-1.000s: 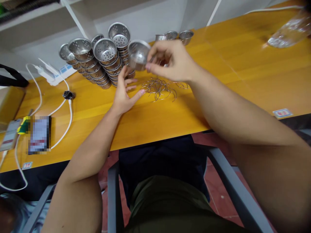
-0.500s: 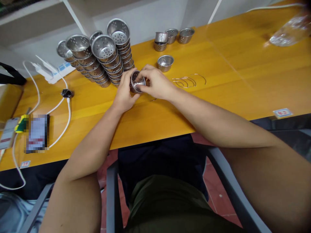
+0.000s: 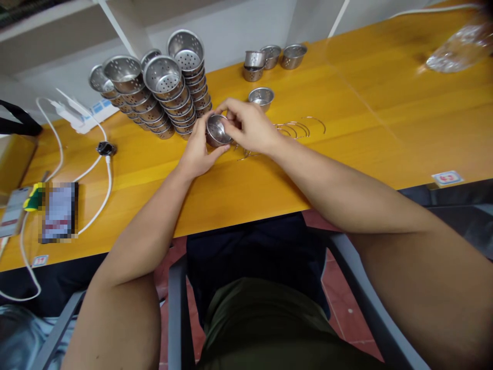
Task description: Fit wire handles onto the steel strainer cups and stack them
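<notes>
A small perforated metal filter basket (image 3: 217, 129) is held just over the table, its mouth tilted up toward me. My left hand (image 3: 198, 146) is wrapped round its left side, thumb along the near edge. At the right rim, my right hand (image 3: 250, 126) has its fingers curled and thumb against the basket; its fingertips are partly hidden. Thin curved wire rings (image 3: 296, 123) lie on the table to the right, several of them overlapping, some partly behind my right wrist. Beyond the right hand stands a single loose basket (image 3: 261, 95).
Tall stacks of perforated baskets (image 3: 165, 82) rise left of my hands. More baskets (image 3: 294, 55) sit near the wall. A power strip (image 3: 94, 121) with white cables, a phone (image 3: 59, 211) and a yellow-green object (image 3: 34, 197) occupy the left; a clear plastic bag (image 3: 456, 51) lies far right.
My right hand has drawn its fingers back from inside the basket to its right rim and curled them. More of the basket's interior shows. The left hand keeps its hold.
</notes>
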Demonstrator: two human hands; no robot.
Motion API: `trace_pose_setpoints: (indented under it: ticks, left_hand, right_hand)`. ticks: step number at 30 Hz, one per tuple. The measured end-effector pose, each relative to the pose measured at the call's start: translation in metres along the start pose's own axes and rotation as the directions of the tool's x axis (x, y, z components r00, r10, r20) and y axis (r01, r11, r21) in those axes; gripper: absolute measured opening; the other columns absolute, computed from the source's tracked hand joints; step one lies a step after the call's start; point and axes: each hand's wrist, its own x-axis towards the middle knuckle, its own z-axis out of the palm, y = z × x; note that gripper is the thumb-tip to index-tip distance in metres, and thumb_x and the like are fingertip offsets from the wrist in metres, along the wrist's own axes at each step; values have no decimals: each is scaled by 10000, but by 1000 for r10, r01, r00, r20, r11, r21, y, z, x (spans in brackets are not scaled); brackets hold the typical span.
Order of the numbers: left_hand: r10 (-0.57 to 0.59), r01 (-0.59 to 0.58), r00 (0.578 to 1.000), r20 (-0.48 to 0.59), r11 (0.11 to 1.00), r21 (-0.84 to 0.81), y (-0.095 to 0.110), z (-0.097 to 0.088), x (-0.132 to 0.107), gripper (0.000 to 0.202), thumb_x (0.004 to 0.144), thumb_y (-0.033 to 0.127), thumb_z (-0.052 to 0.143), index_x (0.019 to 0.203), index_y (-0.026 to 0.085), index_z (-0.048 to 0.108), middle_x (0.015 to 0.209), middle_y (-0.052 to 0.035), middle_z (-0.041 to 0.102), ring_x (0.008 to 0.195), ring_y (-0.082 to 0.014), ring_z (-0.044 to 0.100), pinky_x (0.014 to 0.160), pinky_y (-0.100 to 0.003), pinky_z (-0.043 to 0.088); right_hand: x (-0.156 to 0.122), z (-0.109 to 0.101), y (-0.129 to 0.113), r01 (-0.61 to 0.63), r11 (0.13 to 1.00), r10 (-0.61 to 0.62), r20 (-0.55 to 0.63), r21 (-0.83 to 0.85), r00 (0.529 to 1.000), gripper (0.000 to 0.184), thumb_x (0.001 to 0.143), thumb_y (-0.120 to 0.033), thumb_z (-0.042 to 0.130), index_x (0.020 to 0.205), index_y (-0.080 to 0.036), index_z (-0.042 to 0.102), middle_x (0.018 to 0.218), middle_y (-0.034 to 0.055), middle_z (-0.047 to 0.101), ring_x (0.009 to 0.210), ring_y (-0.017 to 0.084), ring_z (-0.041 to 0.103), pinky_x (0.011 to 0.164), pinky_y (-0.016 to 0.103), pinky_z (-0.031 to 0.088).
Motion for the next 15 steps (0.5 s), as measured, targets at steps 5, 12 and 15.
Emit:
trace_pose_setpoints:
  ticks: [5,12,15]
  left_hand:
    - [-53,53,998,26,999,-5,-1,-2,0,1088,986,996,870,1746,294,536,1724,-213,682,1668,-453,665,1456,-606,539]
    - [10,-4,999,51,993,-121,-7,0,3,1106,998,995,864,1763,268,530,1701,-210,707,1642,-444,696,1458,-586,535]
    - [4,7,997,78,989,-149,-14,1,4,1142,973,965,923,1772,253,525,1732,-216,687,1684,-471,651,1502,-603,467]
  right_hand:
    - [2,10,10,-12,997,14,-32,78,999,431,1206,-601,733,1508,-296,765,1035,68,736,1080,363,745,1109,525,657]
    - [15,26,28,57,966,-33,-98,253,995,319,1199,-570,811,1205,-260,736,847,11,568,833,265,636,854,401,626]
    - [22,33,42,163,912,-113,-150,377,982,337,1192,-523,858,1108,-251,676,796,-24,497,731,210,529,727,335,540]
